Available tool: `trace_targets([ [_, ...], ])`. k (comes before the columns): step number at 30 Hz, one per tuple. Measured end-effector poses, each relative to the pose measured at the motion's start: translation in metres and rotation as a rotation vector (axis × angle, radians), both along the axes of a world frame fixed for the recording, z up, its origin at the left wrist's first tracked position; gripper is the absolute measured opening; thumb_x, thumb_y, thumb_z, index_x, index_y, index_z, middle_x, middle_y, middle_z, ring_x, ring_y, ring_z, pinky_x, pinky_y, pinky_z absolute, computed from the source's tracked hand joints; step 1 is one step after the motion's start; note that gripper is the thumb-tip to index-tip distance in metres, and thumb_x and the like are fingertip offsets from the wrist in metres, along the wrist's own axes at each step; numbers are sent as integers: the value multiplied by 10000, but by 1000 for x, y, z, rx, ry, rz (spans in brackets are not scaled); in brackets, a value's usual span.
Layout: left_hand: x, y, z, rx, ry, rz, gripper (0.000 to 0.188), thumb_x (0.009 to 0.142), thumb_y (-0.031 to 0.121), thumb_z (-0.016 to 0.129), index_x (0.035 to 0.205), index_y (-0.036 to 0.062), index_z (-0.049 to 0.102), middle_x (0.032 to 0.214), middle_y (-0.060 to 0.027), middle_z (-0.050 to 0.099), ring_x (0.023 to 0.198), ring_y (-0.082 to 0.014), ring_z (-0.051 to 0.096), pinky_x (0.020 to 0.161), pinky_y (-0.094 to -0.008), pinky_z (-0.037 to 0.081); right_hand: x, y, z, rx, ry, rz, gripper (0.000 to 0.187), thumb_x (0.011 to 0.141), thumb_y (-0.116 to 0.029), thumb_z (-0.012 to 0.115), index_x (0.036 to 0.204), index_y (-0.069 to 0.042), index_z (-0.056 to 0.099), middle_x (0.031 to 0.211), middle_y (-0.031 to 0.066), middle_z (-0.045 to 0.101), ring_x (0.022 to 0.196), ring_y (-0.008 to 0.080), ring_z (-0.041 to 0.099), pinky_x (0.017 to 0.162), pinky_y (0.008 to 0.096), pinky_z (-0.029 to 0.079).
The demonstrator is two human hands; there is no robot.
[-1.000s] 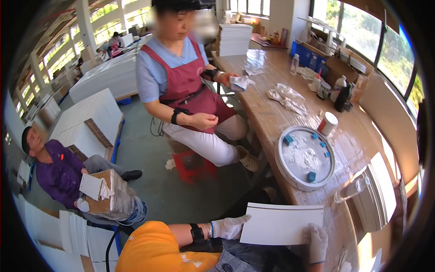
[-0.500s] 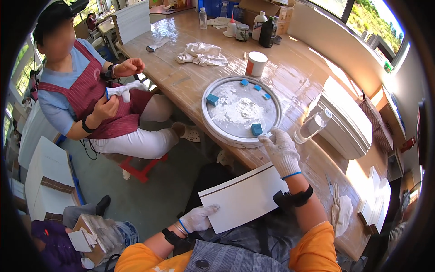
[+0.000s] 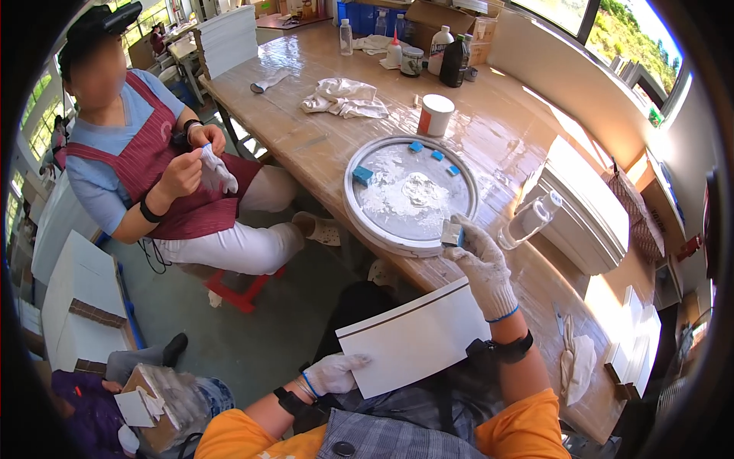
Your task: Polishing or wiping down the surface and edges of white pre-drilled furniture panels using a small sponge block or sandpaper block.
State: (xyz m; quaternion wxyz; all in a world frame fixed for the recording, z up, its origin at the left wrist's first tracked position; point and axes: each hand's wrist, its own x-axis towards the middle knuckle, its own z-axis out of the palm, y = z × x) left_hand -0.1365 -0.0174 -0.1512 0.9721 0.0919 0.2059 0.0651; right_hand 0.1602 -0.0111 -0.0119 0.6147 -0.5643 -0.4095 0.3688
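My left hand (image 3: 334, 373), in a white glove, holds the lower left corner of a flat white card with a dark stripe (image 3: 417, 338) over my lap. My right hand (image 3: 482, 264), also gloved, reaches up to the near rim of a round grey tray (image 3: 367, 216) and grips a small blue-and-white sponge block (image 3: 452, 233). The tray carries white paste in its middle and several more blue sponge blocks along its far side.
The tray lies on a long wooden table (image 3: 321, 130). Beyond it are a red-and-white cup (image 3: 436, 115), white rags (image 3: 344, 97) and bottles (image 3: 451, 53). A clear bottle (image 3: 527, 222) lies to the right. A seated person in a red apron (image 3: 153, 176) handles a white glove at left.
The view has swung from the seated person to the tray. My right hand let go of the card, reached to the tray rim and closed on a sponge block.
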Motion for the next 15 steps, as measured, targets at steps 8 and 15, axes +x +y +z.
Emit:
trace_targets([
  [8,5,-4,-5,53,-14,28,547,894,124,580,1374,-12,355,1368,-154,460,1259,-270,450,1092,-419,303,-9,-31,17,151,249,70,624,830,-141,661,1359,42,386,1232,151,556,1014,199,584,853,340,505],
  [15,-2,-7,-13,-25,-30,-7,414,927,161,554,1291,-1,442,1292,-105,522,1201,-203,493,1060,-374,341,-9,-62,14,153,280,38,615,900,-283,571,1359,76,371,1018,112,587,833,187,590,759,315,504],
])
